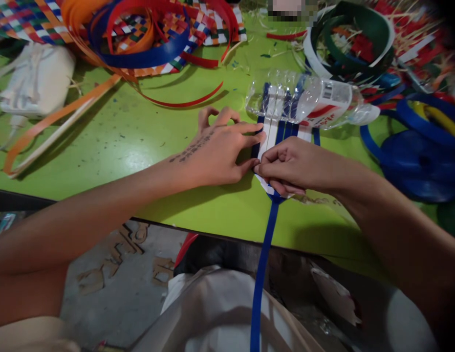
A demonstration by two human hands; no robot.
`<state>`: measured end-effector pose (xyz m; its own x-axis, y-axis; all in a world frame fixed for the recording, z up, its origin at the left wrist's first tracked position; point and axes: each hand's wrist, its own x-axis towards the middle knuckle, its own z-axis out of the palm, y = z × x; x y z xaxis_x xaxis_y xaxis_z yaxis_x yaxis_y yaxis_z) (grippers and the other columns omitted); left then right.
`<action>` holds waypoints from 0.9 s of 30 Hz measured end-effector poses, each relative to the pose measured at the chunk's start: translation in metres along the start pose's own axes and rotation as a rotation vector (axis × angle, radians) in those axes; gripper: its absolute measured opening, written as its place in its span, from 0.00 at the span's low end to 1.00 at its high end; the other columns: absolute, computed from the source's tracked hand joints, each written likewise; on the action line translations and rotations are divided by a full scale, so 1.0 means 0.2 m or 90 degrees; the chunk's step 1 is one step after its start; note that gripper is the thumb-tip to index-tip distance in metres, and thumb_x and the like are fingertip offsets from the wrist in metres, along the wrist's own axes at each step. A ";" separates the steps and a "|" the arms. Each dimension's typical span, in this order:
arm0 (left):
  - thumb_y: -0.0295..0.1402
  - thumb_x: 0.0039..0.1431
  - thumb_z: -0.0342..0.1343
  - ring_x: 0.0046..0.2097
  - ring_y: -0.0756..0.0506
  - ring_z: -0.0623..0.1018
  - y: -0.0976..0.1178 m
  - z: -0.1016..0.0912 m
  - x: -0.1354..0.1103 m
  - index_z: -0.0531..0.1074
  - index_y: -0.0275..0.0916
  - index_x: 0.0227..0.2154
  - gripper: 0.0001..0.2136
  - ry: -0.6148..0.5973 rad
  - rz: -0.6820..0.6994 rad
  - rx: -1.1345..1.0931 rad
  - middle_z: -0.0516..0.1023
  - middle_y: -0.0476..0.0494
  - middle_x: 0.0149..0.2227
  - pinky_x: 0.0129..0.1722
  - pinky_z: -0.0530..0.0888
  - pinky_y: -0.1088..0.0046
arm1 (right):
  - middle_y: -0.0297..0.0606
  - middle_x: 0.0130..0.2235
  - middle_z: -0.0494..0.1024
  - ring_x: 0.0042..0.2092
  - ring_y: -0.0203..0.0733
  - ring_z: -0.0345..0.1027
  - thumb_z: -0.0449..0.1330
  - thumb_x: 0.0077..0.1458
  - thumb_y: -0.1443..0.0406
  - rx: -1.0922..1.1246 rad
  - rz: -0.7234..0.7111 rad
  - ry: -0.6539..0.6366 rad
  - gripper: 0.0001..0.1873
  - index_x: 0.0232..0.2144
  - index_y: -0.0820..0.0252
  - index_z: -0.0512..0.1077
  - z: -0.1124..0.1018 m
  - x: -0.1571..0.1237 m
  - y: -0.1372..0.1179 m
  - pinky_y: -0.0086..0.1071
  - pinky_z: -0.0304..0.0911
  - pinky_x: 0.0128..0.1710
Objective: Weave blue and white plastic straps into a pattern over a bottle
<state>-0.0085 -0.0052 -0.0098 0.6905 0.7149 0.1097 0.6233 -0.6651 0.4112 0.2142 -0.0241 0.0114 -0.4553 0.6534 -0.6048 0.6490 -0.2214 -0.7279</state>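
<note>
A small weave of blue and white plastic strips (276, 134) lies on the green table (146, 142), its far end pinned under a clear plastic water bottle (315, 102) lying on its side. My left hand (220, 151) rests on the weave's left edge, fingers stretched and pressing the strips down. My right hand (289, 164) is closed in a pinch on a strip at the weave's near end. One long blue strip (262, 274) hangs from the weave over the table's front edge toward my lap.
Loose orange, red and blue strips (139, 44) and a multicoloured woven mat (29, 19) lie at the back left. A white bag (36, 78) sits far left. Coiled rolls of green, white and blue strip (425, 156) crowd the right side.
</note>
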 end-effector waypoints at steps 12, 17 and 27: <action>0.43 0.67 0.60 0.65 0.26 0.69 -0.02 0.00 0.01 0.81 0.52 0.59 0.19 0.018 0.025 -0.021 0.78 0.44 0.65 0.63 0.60 0.37 | 0.35 0.17 0.73 0.17 0.33 0.63 0.63 0.64 0.56 -0.010 0.004 -0.032 0.22 0.19 0.56 0.73 -0.01 0.00 -0.01 0.29 0.57 0.18; 0.43 0.68 0.60 0.66 0.26 0.68 -0.01 0.01 0.00 0.80 0.53 0.59 0.19 0.026 0.022 -0.029 0.79 0.45 0.65 0.63 0.58 0.37 | 0.35 0.17 0.72 0.16 0.33 0.62 0.63 0.64 0.57 -0.022 0.004 -0.017 0.23 0.18 0.56 0.72 -0.01 0.00 -0.01 0.29 0.57 0.18; 0.43 0.68 0.60 0.66 0.26 0.67 -0.04 0.00 0.01 0.81 0.52 0.58 0.18 0.010 0.032 -0.029 0.77 0.45 0.67 0.64 0.56 0.37 | 0.35 0.15 0.71 0.15 0.32 0.60 0.65 0.63 0.58 -0.015 0.001 0.012 0.24 0.16 0.56 0.71 0.01 0.01 -0.02 0.29 0.55 0.17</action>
<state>-0.0110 0.0014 -0.0127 0.7143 0.6846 0.1451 0.5705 -0.6898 0.4457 0.2095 -0.0233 0.0136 -0.4432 0.6661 -0.5999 0.6645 -0.2050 -0.7186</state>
